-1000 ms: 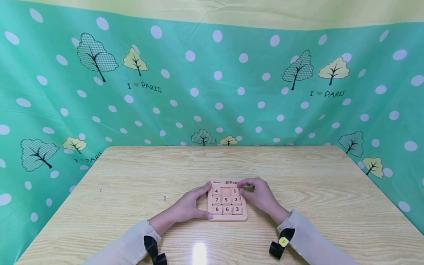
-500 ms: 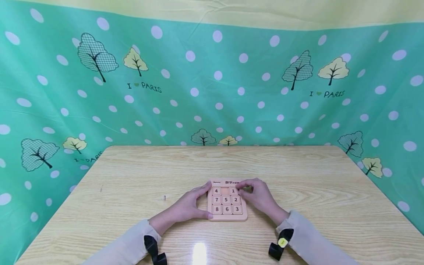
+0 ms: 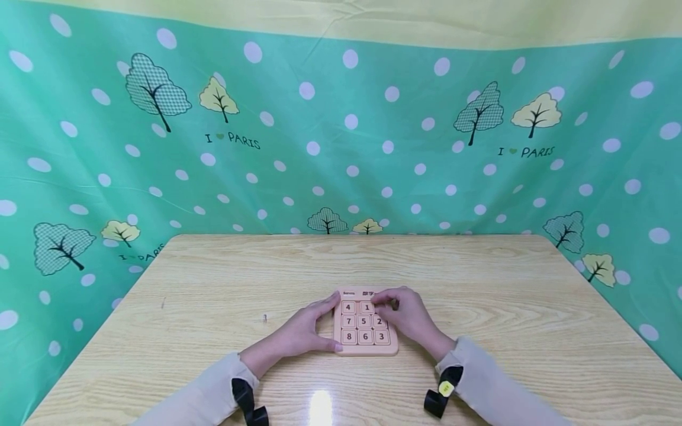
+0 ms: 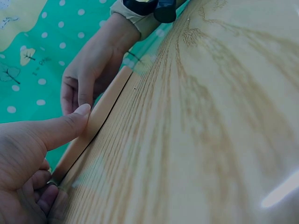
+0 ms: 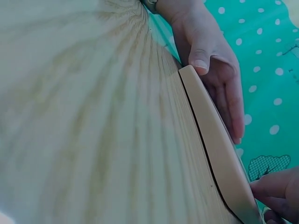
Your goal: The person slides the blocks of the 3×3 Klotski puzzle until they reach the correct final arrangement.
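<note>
A pink number slide puzzle lies flat on the table, its square tiles numbered 1 to 8. My left hand holds its left side, the thumb at the near corner and the fingers along the far corner. With thumb and index finger, my right hand pinches the 1 tile, which sits in the middle of the top row, right of the 4. The hand covers the top right slot. Only the side wall of the puzzle shows in the right wrist view; its tiles are hidden there.
The puzzle rests on a wood-grain table. Behind it hangs a green polka-dot cloth printed with trees. A small dark mark shows on the tabletop left of the puzzle. Both wrists wear black straps.
My right hand has moved left, and the 1 tile has slid from the top right slot to the top middle one. The left hand and the puzzle frame have stayed put.
</note>
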`<state>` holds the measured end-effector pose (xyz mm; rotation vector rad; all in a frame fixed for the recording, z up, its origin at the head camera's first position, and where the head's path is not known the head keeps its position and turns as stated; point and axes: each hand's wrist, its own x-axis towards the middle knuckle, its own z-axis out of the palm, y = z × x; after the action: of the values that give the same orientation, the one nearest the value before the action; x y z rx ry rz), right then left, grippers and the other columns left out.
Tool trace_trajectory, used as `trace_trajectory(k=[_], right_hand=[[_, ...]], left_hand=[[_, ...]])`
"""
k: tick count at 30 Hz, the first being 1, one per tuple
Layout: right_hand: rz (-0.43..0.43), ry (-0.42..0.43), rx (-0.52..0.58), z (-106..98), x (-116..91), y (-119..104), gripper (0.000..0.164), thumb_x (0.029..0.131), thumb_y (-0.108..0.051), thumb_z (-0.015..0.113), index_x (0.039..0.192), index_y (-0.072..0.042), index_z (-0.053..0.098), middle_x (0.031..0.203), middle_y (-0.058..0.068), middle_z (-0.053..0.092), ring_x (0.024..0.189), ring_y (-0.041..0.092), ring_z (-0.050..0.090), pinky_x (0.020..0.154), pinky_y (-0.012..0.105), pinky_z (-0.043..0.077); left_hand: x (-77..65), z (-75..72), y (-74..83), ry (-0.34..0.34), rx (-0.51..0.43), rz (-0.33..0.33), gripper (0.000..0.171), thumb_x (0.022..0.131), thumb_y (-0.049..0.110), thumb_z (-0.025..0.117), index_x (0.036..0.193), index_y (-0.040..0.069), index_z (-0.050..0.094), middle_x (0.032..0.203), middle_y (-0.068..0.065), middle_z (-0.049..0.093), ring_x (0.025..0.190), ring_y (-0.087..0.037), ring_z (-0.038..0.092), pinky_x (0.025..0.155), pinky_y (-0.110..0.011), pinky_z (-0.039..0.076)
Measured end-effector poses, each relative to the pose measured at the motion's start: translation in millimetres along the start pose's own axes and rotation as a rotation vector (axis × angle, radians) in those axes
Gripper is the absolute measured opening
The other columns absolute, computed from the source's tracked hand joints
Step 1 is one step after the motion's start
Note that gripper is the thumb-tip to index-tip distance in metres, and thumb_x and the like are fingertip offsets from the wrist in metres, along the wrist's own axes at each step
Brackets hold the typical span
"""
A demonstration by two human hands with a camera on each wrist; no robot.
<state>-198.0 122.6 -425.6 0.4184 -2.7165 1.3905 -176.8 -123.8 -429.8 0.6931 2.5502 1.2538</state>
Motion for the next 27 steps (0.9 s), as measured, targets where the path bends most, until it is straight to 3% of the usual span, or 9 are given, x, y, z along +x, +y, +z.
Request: trace_trajectory(k=[17, 27], right_hand=[[-0.042, -0.045, -0.001, 1.6, -2.2, -2.8, 0.020, 0.079, -0.006, 0.073, 0.098, -0.013, 0.074, 0.099, -0.002, 0.069, 0.083, 0.013, 0.051, 0.072, 0.025, 0.043], [-0.051, -0.101, 0.011, -13.8, -9.9, 7.8, 0.021, 0.079, -0.015, 0.075, 0.100, -0.014, 0.073, 0.086, -0.004, 0.062, 0.076, 0.015, 0.049, 0.065, 0.022, 0.043]], left_hand=[[-0.1, 0.0, -0.2, -0.003, -0.009, 0.001, 0.100, 0.069, 0.036, 0.082, 0.148, 0.007, 0.028, 0.154, -0.006, 0.024, 0.141, -0.030, 0.022, 0.115, -0.048, 0.017], [-0.1, 1.1, -0.3, 0.003, -0.002, -0.001, 0.100, 0.068, 0.035, 0.083, 0.148, 0.008, 0.029, 0.154, -0.005, 0.024, 0.141, -0.030, 0.022, 0.115, -0.048, 0.017]])
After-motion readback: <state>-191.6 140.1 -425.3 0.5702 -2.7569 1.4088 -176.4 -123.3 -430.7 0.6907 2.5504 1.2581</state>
